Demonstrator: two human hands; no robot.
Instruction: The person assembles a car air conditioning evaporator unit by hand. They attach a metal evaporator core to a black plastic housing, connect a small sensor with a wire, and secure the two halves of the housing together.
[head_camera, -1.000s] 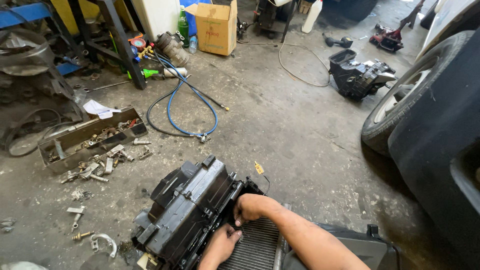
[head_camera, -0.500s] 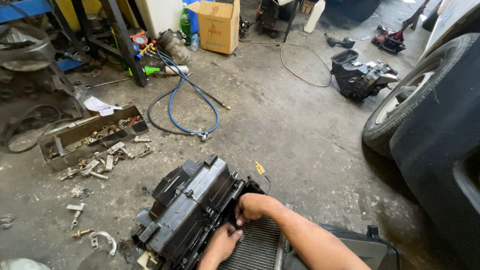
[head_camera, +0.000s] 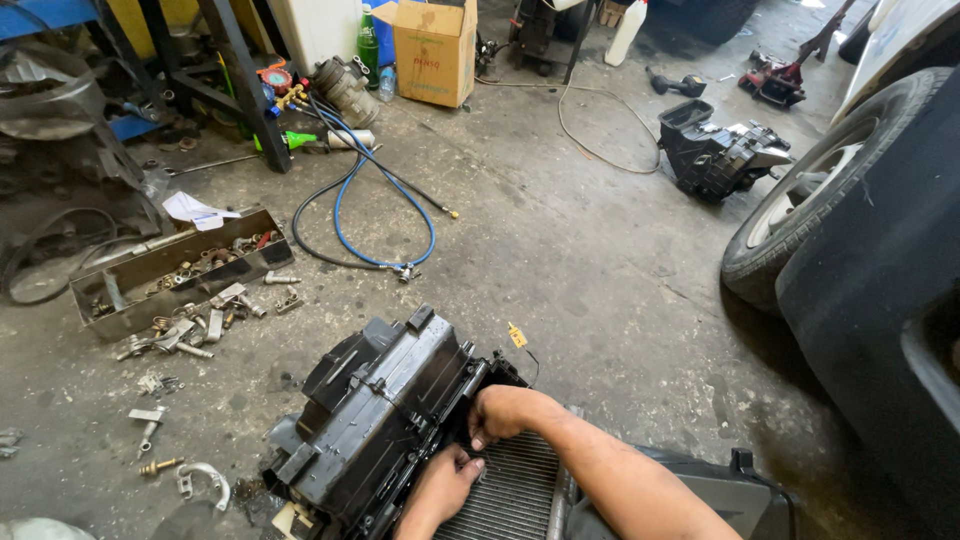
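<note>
Concrete floor (head_camera: 600, 260): both hands grip black housing (head_camera: 385, 410); metal tray (head_camera: 180, 268) holds bolts.

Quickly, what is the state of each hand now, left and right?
Left hand: fingers curled on the edge of the black plastic housing, beside the finned core.
Right hand: closed, gripping the same housing edge.

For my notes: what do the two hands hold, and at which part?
Both the left hand and right hand grip the black plastic housing at its edge beside the finned core.
</note>
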